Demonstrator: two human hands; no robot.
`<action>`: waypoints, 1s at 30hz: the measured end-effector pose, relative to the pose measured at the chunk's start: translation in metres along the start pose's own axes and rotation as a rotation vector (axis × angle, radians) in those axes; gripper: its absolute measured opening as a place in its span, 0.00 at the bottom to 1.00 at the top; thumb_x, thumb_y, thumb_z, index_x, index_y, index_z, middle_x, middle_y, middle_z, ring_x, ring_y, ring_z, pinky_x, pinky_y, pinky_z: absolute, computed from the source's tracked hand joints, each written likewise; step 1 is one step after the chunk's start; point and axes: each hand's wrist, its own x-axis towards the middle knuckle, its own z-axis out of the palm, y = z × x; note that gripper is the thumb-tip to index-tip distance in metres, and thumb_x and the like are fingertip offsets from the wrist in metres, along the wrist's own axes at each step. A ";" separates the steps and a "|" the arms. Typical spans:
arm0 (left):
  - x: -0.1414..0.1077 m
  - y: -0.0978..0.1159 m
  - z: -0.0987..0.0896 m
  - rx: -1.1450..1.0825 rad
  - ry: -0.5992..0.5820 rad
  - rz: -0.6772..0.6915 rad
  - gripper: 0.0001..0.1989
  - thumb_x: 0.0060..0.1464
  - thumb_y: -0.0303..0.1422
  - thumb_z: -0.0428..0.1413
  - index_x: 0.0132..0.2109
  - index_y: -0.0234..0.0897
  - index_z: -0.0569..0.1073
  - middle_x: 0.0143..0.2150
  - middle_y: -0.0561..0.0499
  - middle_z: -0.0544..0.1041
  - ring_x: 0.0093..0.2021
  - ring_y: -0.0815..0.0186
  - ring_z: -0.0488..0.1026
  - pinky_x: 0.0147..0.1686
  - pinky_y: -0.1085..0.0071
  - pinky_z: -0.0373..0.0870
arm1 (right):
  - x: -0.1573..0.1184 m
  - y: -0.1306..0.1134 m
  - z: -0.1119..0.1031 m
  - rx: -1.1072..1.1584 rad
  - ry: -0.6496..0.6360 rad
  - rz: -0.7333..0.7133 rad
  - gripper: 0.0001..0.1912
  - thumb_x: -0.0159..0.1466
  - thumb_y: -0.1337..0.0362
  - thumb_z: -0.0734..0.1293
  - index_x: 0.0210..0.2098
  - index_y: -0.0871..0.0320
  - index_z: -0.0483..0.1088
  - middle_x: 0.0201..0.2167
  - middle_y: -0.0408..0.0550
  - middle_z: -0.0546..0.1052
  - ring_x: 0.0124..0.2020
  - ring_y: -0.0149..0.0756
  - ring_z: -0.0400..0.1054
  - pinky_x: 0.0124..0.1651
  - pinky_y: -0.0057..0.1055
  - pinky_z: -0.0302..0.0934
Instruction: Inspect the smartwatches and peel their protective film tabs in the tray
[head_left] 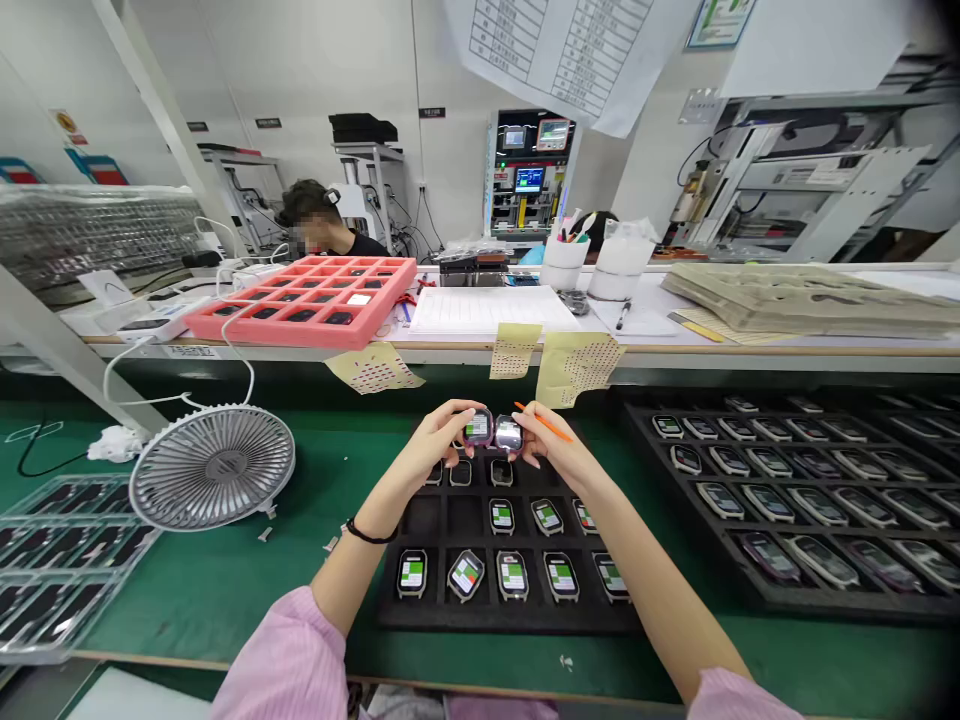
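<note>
1. Head view: the left hand (450,430) pinches one watch (478,427) between thumb and fingers, its screen showing green and white.
2. The right hand (551,440) grips a second watch (508,434), whose face looks bright and reflective; an orange stick (546,422) slants across this hand.
3. Both watches are side by side above the far part of a black tray (517,625); whether they touch, I cannot tell.
4. The tray's near row carries five watches, the second from the left turned askew.
5. On the green counter (315,570), a fan (217,468) stands to the left, with a clear tray (75,562) beyond it; a larger black tray (750,590) of watches lies right.
6. A red tray (277,332) sits on the shelf (442,347) behind; a co-worker (358,244) is past it.
</note>
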 end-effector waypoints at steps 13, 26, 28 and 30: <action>0.002 -0.010 0.010 -0.014 0.012 0.050 0.22 0.50 0.44 0.59 0.48 0.36 0.70 0.33 0.52 0.71 0.23 0.76 0.66 0.13 0.83 0.53 | -0.004 -0.004 -0.011 -0.023 -0.119 -0.028 0.20 0.58 0.57 0.71 0.29 0.54 0.53 0.31 0.39 0.67 0.25 0.30 0.70 0.18 0.23 0.53; 0.002 -0.010 0.013 -0.023 0.032 0.051 0.17 0.53 0.41 0.58 0.45 0.35 0.71 0.31 0.52 0.70 0.19 0.78 0.62 0.12 0.84 0.52 | -0.010 -0.006 -0.007 -0.097 -0.082 -0.042 0.19 0.60 0.56 0.69 0.29 0.55 0.53 0.34 0.40 0.70 0.17 0.21 0.60 0.20 0.26 0.52; 0.001 -0.008 0.013 -0.020 0.027 0.053 0.16 0.54 0.41 0.57 0.46 0.35 0.71 0.31 0.53 0.70 0.19 0.78 0.62 0.12 0.83 0.54 | -0.011 -0.007 -0.007 -0.104 -0.079 -0.039 0.19 0.60 0.56 0.69 0.29 0.55 0.53 0.34 0.40 0.70 0.17 0.21 0.60 0.20 0.26 0.52; 0.000 -0.007 0.013 -0.016 0.024 0.054 0.16 0.54 0.40 0.57 0.46 0.35 0.71 0.32 0.52 0.70 0.19 0.79 0.62 0.12 0.84 0.54 | -0.012 -0.008 -0.007 -0.116 -0.077 -0.038 0.18 0.60 0.56 0.69 0.29 0.55 0.53 0.34 0.40 0.69 0.18 0.22 0.60 0.21 0.26 0.53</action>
